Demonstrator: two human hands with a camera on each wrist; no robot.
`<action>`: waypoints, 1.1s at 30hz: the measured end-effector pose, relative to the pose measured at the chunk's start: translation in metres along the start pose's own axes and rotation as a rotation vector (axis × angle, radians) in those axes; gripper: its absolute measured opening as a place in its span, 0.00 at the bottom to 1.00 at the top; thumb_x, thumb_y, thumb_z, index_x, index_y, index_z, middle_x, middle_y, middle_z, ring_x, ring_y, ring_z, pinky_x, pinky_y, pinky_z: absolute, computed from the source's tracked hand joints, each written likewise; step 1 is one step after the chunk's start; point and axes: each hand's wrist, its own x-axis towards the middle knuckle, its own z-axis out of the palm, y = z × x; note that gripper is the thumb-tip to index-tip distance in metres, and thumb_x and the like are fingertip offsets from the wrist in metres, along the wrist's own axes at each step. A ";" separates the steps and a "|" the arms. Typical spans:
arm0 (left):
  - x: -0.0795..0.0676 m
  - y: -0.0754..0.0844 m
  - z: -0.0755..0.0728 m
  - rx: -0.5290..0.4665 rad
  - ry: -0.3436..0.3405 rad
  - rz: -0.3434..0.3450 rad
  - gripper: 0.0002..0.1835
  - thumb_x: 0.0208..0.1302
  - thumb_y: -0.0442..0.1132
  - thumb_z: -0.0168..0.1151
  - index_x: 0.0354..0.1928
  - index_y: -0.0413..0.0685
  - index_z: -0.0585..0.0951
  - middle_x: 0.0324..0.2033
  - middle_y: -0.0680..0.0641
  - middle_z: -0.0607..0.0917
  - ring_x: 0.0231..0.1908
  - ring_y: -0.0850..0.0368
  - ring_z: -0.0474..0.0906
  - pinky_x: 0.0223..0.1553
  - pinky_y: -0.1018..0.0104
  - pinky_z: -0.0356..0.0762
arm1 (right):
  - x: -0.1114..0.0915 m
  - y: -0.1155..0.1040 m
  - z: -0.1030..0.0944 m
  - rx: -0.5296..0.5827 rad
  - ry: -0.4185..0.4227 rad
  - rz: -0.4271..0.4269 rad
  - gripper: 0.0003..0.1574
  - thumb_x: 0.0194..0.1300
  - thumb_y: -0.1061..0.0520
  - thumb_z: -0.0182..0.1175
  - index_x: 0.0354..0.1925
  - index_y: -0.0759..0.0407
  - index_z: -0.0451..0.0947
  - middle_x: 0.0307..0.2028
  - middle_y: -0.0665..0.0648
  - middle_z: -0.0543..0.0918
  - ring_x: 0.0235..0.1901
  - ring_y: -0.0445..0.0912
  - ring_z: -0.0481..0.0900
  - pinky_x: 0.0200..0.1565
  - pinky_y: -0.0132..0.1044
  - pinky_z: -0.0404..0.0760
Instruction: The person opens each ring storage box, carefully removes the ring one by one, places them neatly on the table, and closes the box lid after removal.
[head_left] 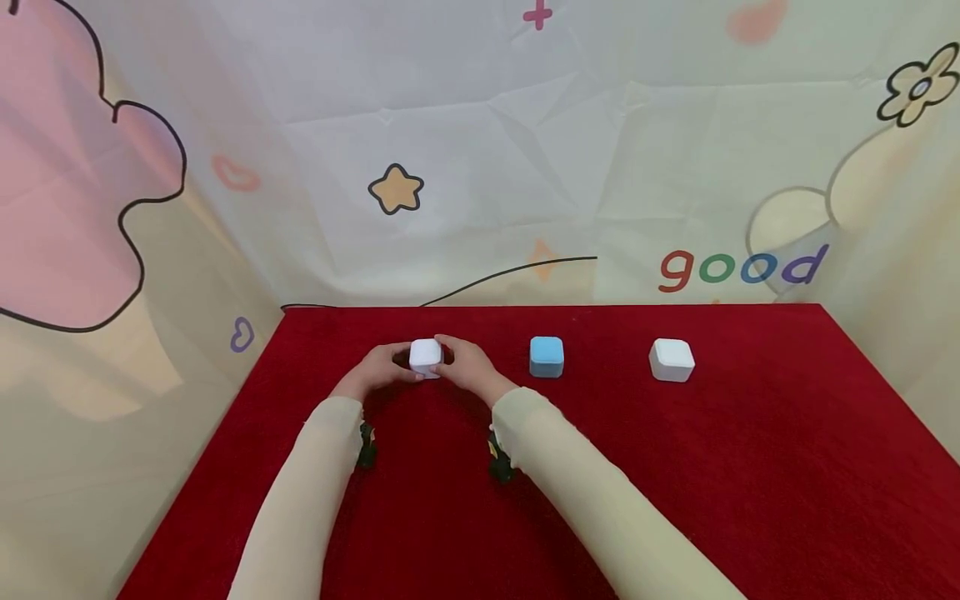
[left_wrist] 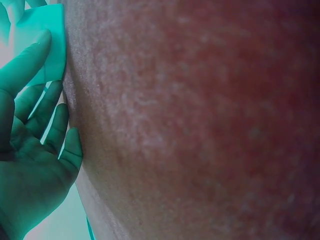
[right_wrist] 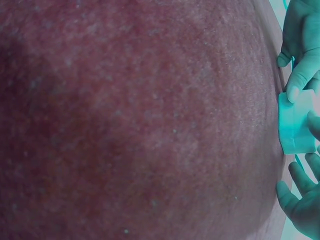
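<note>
At the left part of the red-covered table, a white cube [head_left: 426,353] with rounded edges sits between two hands. From its left side the left hand [head_left: 378,367] holds it, thumb across the near face. The right hand [head_left: 471,367] grips it from the right, with thumb at the near side and index finger at the upper far edge. Tinted green in the left wrist view, the cube [left_wrist: 56,60] has the left thumb lying against it. In the right wrist view the cube's [right_wrist: 295,130] lower edge meets the cloth, and both thumbs touch it.
A light blue cube [head_left: 547,357] stands to the right of the hands, and a second white cube [head_left: 671,360] farther right, roughly in one row. Red cloth [head_left: 750,467] covers the table. Behind its far edge hangs a printed pale curtain [head_left: 465,225].
</note>
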 end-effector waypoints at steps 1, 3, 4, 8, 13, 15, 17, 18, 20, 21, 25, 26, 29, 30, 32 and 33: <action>0.000 0.000 0.000 0.003 -0.003 0.000 0.34 0.67 0.37 0.67 0.73 0.37 0.69 0.69 0.33 0.74 0.67 0.38 0.70 0.72 0.43 0.69 | 0.000 0.000 0.000 -0.001 -0.001 0.000 0.40 0.72 0.57 0.63 0.76 0.59 0.63 0.74 0.61 0.70 0.71 0.56 0.71 0.75 0.50 0.70; 0.000 0.001 0.000 -0.001 -0.008 -0.005 0.35 0.67 0.37 0.67 0.73 0.38 0.69 0.69 0.33 0.74 0.66 0.39 0.70 0.72 0.43 0.70 | 0.000 0.000 0.000 -0.003 -0.002 -0.002 0.40 0.72 0.57 0.63 0.76 0.59 0.63 0.74 0.61 0.70 0.71 0.56 0.71 0.75 0.50 0.70; 0.000 0.001 0.000 -0.002 -0.010 -0.007 0.35 0.67 0.38 0.67 0.74 0.38 0.69 0.69 0.33 0.74 0.66 0.39 0.70 0.72 0.43 0.70 | 0.000 -0.001 0.000 -0.002 -0.002 -0.002 0.40 0.72 0.57 0.64 0.76 0.59 0.63 0.74 0.61 0.70 0.71 0.56 0.71 0.74 0.50 0.70; 0.000 0.003 -0.001 -0.013 -0.014 -0.014 0.35 0.67 0.37 0.68 0.74 0.38 0.68 0.69 0.33 0.74 0.65 0.39 0.69 0.71 0.43 0.70 | 0.001 -0.001 0.000 -0.017 -0.004 -0.002 0.40 0.72 0.57 0.63 0.77 0.58 0.63 0.74 0.61 0.70 0.71 0.56 0.71 0.74 0.50 0.71; 0.002 0.002 -0.002 -0.026 -0.020 -0.013 0.35 0.68 0.36 0.67 0.75 0.38 0.67 0.70 0.33 0.73 0.66 0.39 0.69 0.72 0.43 0.69 | 0.004 -0.002 0.000 -0.028 -0.003 -0.002 0.40 0.72 0.57 0.63 0.77 0.58 0.63 0.74 0.61 0.70 0.71 0.56 0.71 0.74 0.50 0.71; 0.003 0.001 -0.002 -0.032 -0.022 -0.011 0.35 0.68 0.36 0.66 0.75 0.38 0.67 0.70 0.33 0.73 0.67 0.39 0.69 0.72 0.43 0.70 | 0.005 -0.001 0.000 -0.023 -0.005 -0.001 0.40 0.72 0.57 0.63 0.77 0.58 0.62 0.74 0.61 0.70 0.70 0.56 0.71 0.74 0.50 0.71; 0.004 0.001 -0.002 -0.032 -0.021 -0.009 0.35 0.68 0.36 0.66 0.75 0.38 0.67 0.69 0.32 0.73 0.66 0.39 0.70 0.71 0.44 0.70 | 0.007 -0.001 0.001 -0.023 -0.007 -0.002 0.41 0.72 0.57 0.63 0.77 0.58 0.62 0.75 0.61 0.70 0.70 0.56 0.71 0.73 0.50 0.72; 0.004 0.000 -0.002 -0.030 -0.020 -0.010 0.35 0.68 0.36 0.66 0.75 0.38 0.67 0.69 0.32 0.73 0.66 0.39 0.70 0.71 0.44 0.70 | 0.007 0.000 0.001 -0.028 -0.010 -0.003 0.40 0.72 0.57 0.63 0.77 0.57 0.62 0.75 0.61 0.70 0.70 0.56 0.71 0.73 0.50 0.72; 0.004 0.000 -0.002 -0.019 -0.017 -0.014 0.36 0.67 0.36 0.67 0.75 0.38 0.67 0.69 0.32 0.73 0.66 0.39 0.70 0.71 0.44 0.70 | 0.008 0.000 0.002 -0.031 -0.019 -0.001 0.41 0.72 0.57 0.63 0.78 0.57 0.61 0.75 0.61 0.69 0.71 0.56 0.71 0.74 0.50 0.72; 0.004 0.000 -0.002 -0.012 -0.014 -0.016 0.36 0.67 0.36 0.67 0.75 0.38 0.67 0.70 0.32 0.73 0.66 0.39 0.70 0.71 0.44 0.70 | 0.009 0.000 0.002 -0.033 -0.023 0.000 0.41 0.72 0.57 0.63 0.78 0.57 0.61 0.75 0.61 0.69 0.71 0.56 0.71 0.74 0.50 0.71; 0.003 0.000 -0.003 0.006 -0.005 -0.028 0.36 0.67 0.36 0.67 0.74 0.38 0.68 0.69 0.33 0.74 0.66 0.39 0.69 0.71 0.43 0.70 | 0.008 -0.001 0.002 -0.029 -0.016 0.008 0.40 0.72 0.56 0.63 0.77 0.57 0.62 0.75 0.62 0.70 0.70 0.57 0.71 0.74 0.50 0.71; 0.004 0.001 -0.003 0.006 -0.003 -0.030 0.35 0.67 0.37 0.67 0.74 0.38 0.68 0.69 0.33 0.74 0.66 0.39 0.69 0.72 0.43 0.70 | 0.008 -0.001 0.002 -0.027 -0.012 0.012 0.40 0.72 0.56 0.63 0.77 0.57 0.63 0.74 0.62 0.70 0.70 0.57 0.71 0.74 0.51 0.72; 0.004 0.001 -0.002 0.006 -0.004 -0.030 0.36 0.67 0.36 0.67 0.75 0.38 0.68 0.69 0.33 0.74 0.66 0.39 0.69 0.72 0.43 0.70 | 0.008 -0.003 0.002 -0.023 -0.004 0.025 0.40 0.71 0.56 0.64 0.77 0.57 0.63 0.74 0.62 0.71 0.70 0.57 0.71 0.73 0.51 0.72; 0.004 0.001 -0.002 0.007 -0.006 -0.028 0.36 0.67 0.36 0.67 0.74 0.38 0.67 0.69 0.32 0.74 0.66 0.38 0.69 0.71 0.43 0.70 | 0.008 -0.003 0.002 -0.023 -0.004 0.030 0.40 0.71 0.56 0.64 0.77 0.57 0.63 0.74 0.62 0.71 0.70 0.57 0.71 0.74 0.51 0.71; 0.004 0.000 -0.002 0.005 -0.009 -0.029 0.36 0.67 0.36 0.67 0.75 0.38 0.67 0.69 0.32 0.73 0.66 0.38 0.69 0.71 0.43 0.70 | 0.007 -0.003 0.003 -0.019 -0.007 0.039 0.40 0.71 0.56 0.64 0.77 0.56 0.63 0.74 0.62 0.71 0.70 0.57 0.71 0.74 0.52 0.71; 0.004 0.000 -0.002 0.002 -0.010 -0.029 0.36 0.67 0.36 0.67 0.75 0.38 0.67 0.70 0.32 0.73 0.67 0.38 0.69 0.72 0.43 0.70 | 0.007 -0.003 0.003 -0.015 -0.008 0.041 0.40 0.71 0.57 0.64 0.77 0.56 0.63 0.74 0.62 0.70 0.70 0.57 0.71 0.74 0.52 0.71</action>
